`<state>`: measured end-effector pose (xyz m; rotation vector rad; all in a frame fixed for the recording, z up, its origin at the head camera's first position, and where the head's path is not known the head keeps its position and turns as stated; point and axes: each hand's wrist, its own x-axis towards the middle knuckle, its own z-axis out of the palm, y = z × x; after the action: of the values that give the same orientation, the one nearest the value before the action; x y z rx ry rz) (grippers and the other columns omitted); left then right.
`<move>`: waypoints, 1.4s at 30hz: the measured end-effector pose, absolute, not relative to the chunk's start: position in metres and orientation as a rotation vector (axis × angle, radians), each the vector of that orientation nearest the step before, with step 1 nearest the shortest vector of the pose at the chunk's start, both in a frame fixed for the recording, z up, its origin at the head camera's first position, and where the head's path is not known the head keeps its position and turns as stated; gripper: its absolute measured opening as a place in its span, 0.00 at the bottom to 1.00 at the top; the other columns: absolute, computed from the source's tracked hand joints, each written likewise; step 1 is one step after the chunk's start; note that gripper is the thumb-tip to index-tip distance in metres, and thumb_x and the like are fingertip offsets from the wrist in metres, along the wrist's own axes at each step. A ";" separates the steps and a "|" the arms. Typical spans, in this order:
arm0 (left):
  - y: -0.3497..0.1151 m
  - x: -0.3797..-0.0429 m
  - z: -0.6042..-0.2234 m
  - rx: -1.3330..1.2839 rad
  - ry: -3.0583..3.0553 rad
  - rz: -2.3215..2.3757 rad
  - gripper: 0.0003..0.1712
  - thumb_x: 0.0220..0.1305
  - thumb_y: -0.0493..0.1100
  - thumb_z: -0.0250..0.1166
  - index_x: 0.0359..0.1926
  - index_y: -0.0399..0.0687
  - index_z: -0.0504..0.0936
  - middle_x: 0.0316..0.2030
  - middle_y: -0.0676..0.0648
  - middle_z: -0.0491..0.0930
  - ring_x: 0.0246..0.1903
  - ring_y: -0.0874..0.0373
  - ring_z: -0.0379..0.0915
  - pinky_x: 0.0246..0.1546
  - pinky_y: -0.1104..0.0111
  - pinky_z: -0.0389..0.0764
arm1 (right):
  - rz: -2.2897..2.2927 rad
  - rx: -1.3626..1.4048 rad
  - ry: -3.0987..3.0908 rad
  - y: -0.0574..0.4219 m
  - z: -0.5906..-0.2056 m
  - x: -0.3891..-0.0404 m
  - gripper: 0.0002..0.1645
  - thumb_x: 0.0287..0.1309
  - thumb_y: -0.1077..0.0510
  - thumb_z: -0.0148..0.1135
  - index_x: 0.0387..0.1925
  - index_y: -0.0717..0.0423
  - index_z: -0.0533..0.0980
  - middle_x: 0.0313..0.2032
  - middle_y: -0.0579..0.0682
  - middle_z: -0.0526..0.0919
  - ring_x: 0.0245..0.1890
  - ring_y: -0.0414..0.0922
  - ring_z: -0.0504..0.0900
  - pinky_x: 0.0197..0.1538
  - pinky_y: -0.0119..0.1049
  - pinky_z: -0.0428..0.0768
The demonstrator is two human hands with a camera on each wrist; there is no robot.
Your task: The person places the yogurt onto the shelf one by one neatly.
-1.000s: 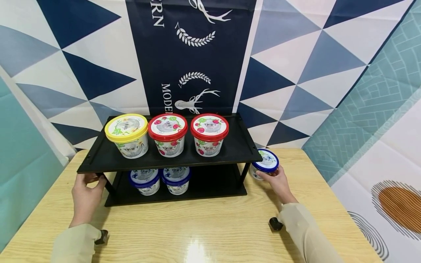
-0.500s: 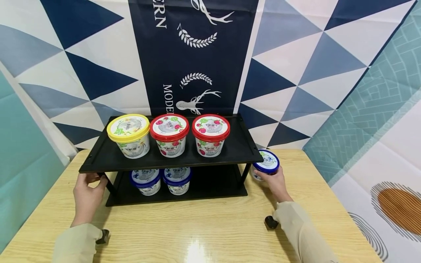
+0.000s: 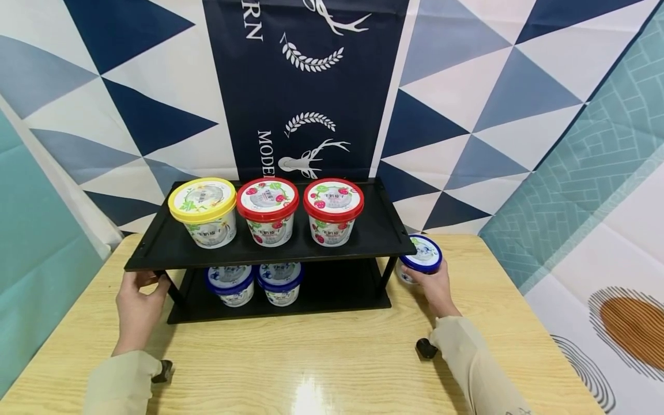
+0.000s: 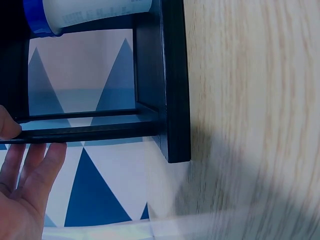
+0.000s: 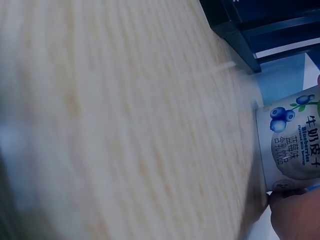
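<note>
My left hand (image 3: 137, 308) pinches the front left post (image 4: 85, 133) of a black two-tier rack (image 3: 370, 230), thumb on one side and fingers on the other in the left wrist view. Just right of the rack, my right hand (image 3: 436, 291) holds an upright tub with a blue lid (image 3: 424, 253). Blueberries are printed on that tub's wall (image 5: 290, 145) in the right wrist view. On the top shelf stand a yellow-lidded tub (image 3: 202, 202) and two red-lidded tubs, one in the middle (image 3: 267, 199) and one to the right (image 3: 334, 199).
Two blue-lidded tubs, left (image 3: 229, 278) and right (image 3: 280, 276), stand on the lower shelf, partly hidden by the top one. All of this sits on a light wooden table (image 3: 311, 351). Patterned cloth (image 3: 311, 86) hangs close behind the rack.
My right wrist and forearm have shifted slightly left, while that hand stays on the blue-lidded tub. The left hand keeps its hold on the post. The tubs on the rack stay in place.
</note>
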<state>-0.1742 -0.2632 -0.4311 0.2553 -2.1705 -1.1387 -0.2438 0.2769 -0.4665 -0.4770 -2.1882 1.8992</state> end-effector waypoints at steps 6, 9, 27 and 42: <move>-0.264 -0.174 -0.431 0.239 -2.159 -1.135 0.20 0.56 0.31 0.61 0.51 0.40 0.72 0.32 0.74 0.64 0.33 0.83 0.63 0.35 0.82 0.66 | 1.891 -0.486 -2.176 0.276 -0.466 -0.245 0.59 0.45 0.63 0.71 0.71 0.54 0.45 0.67 0.57 0.59 0.65 0.50 0.60 0.70 0.42 0.59; -0.264 -0.174 -0.432 0.230 -2.157 -1.135 0.20 0.56 0.30 0.61 0.51 0.39 0.72 0.32 0.74 0.64 0.33 0.84 0.63 0.35 0.83 0.66 | 1.884 -0.488 -2.185 0.276 -0.466 -0.245 0.59 0.45 0.64 0.71 0.71 0.54 0.44 0.67 0.58 0.58 0.66 0.51 0.59 0.70 0.43 0.59; -0.263 -0.175 -0.432 0.248 -2.174 -1.137 0.20 0.57 0.30 0.60 0.52 0.39 0.71 0.33 0.73 0.64 0.33 0.84 0.62 0.36 0.81 0.67 | 1.898 -0.460 -2.198 0.281 -0.464 -0.236 0.59 0.45 0.63 0.72 0.71 0.55 0.44 0.68 0.57 0.58 0.66 0.51 0.58 0.70 0.43 0.57; -0.260 -0.172 -0.428 0.283 -2.188 -1.121 0.20 0.57 0.31 0.59 0.52 0.42 0.71 0.33 0.72 0.65 0.33 0.83 0.63 0.36 0.82 0.67 | 1.894 -0.456 -2.234 0.287 -0.463 -0.224 0.61 0.45 0.61 0.73 0.72 0.54 0.43 0.69 0.57 0.55 0.68 0.51 0.55 0.71 0.45 0.54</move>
<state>-0.1720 -0.2605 -0.4278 0.2826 -2.1881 -1.1207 -0.2241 0.2867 -0.4631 -0.4562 -2.2345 1.8944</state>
